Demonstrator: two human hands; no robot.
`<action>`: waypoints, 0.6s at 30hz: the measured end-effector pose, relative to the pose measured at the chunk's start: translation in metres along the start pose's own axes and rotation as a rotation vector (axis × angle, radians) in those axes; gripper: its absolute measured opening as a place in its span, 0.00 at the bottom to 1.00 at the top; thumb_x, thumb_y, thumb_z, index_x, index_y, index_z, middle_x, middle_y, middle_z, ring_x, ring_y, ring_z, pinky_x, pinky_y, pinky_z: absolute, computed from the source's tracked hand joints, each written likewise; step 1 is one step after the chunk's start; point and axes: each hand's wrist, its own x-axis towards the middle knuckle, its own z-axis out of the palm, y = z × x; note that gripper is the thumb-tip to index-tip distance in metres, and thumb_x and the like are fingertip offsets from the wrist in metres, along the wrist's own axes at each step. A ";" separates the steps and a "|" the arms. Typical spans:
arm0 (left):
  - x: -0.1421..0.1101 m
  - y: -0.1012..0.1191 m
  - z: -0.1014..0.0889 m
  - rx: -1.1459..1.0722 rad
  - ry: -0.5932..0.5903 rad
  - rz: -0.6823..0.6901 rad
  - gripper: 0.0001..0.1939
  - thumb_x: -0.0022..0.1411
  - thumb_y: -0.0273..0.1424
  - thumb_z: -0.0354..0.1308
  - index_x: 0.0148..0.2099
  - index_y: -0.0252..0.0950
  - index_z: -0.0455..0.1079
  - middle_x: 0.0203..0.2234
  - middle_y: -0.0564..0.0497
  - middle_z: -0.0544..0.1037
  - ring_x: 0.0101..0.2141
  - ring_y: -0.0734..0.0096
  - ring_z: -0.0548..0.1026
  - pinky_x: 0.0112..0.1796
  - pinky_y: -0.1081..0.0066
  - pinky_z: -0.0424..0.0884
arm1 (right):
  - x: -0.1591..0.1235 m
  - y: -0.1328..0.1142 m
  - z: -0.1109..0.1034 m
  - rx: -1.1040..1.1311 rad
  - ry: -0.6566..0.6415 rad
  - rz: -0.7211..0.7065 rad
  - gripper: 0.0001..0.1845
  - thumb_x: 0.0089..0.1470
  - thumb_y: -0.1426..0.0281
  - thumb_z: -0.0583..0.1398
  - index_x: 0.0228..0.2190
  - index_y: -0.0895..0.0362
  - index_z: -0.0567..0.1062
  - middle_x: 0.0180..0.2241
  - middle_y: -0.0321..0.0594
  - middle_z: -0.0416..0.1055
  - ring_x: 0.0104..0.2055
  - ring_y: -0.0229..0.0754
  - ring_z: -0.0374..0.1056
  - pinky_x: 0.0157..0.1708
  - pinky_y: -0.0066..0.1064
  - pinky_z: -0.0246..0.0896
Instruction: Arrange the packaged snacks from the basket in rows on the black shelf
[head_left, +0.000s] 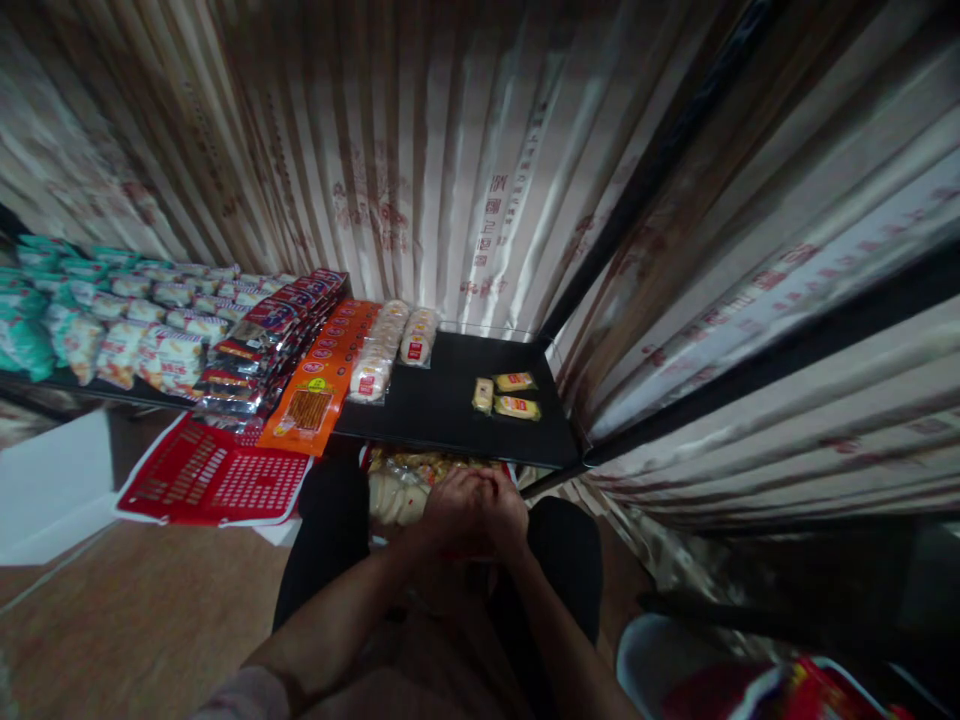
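Observation:
My left hand (452, 512) and my right hand (505, 513) are pressed together low in the middle, above a container of wrapped snacks (401, 487) between my knees. Both have their fingers curled; what they hold is hidden. Just beyond them lies a low black shelf (442, 405). On it are three small yellow snack packs (508, 394) at the right and two rows of round white cracker packs (392, 348) further left.
Orange packs (319, 385), dark red packs (262, 340) and green-and-white packs (97, 320) fill the shelf's left side. A red basket (214, 478) lies on the wooden floor at left. Printed curtain (450, 150) hangs behind the shelf. A black frame post (652, 160) rises at right.

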 end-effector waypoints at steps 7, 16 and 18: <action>-0.012 -0.008 0.018 0.018 -0.239 -0.264 0.24 0.55 0.25 0.51 0.56 0.26 0.63 0.53 0.35 0.68 0.56 0.56 0.62 0.57 0.59 0.56 | -0.001 0.026 0.017 -0.199 -0.310 -0.060 0.24 0.48 0.73 0.56 0.48 0.62 0.71 0.51 0.51 0.69 0.55 0.48 0.62 0.54 0.35 0.55; -0.007 -0.009 0.010 -0.061 -0.194 -0.266 0.21 0.53 0.20 0.48 0.50 0.28 0.67 0.50 0.39 0.71 0.51 0.63 0.68 0.54 0.65 0.61 | -0.002 0.031 0.014 -0.241 -0.285 -0.063 0.21 0.47 0.71 0.59 0.45 0.62 0.74 0.45 0.51 0.73 0.47 0.48 0.68 0.48 0.33 0.60; -0.004 -0.008 0.006 -0.082 -0.158 -0.247 0.19 0.53 0.19 0.47 0.46 0.31 0.70 0.45 0.42 0.73 0.48 0.64 0.69 0.51 0.66 0.64 | -0.004 0.029 0.010 -0.209 -0.275 -0.064 0.20 0.48 0.70 0.58 0.45 0.59 0.74 0.43 0.48 0.74 0.46 0.46 0.69 0.47 0.33 0.61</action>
